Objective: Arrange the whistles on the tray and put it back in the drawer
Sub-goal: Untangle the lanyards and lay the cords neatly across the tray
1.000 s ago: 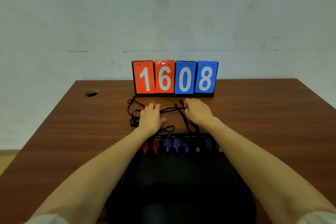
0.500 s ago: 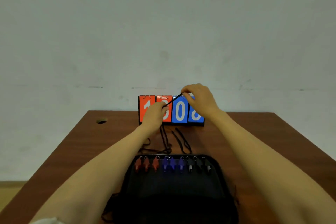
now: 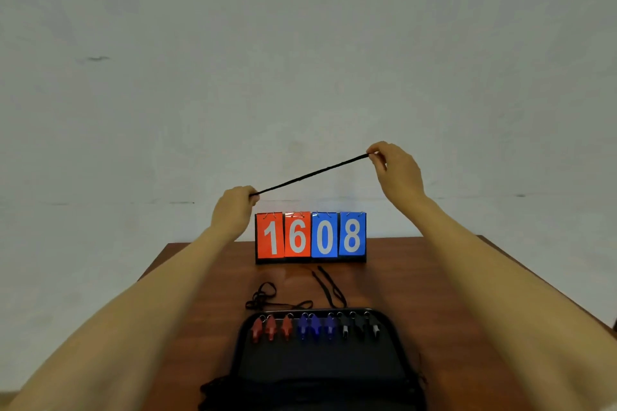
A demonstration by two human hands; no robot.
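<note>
Down at the bottom centre of the frame sits the black tray (image 3: 320,364), and along its far edge the whistles are lined up in a neat row: three red whistles (image 3: 271,328) on the left, three blue whistles (image 3: 316,326) in the middle, and three black whistles (image 3: 360,327) on the right, each with a small metal ring at its top end. The tray rests on the brown wooden table (image 3: 434,294), close to the near edge.

Up above, both hands are raised well clear of the table, in front of the wall. The left hand (image 3: 233,210), just left of centre, is closed with fingertips pinched on one end of a black lanyard cord (image 3: 312,173). The right hand (image 3: 397,170), higher and to the right, pinches the other end between thumb and fingers. The cord runs taut and straight between them, sloping up from left to right.

Just beyond the tray, more black cords lie loose on the table: a tangled loop (image 3: 267,299) toward the left and a straighter doubled strand (image 3: 329,287) toward the right, its near end reaching the tray's rim. Another dark bundle of cord (image 3: 213,390) shows at the tray's lower left corner.

Behind them, standing upright near the table's far edge, is a flip scoreboard (image 3: 310,237) reading 1 6 in orange-red and 0 8 in blue. A pale grey-green wall (image 3: 300,43) fills the whole upper half.
</note>
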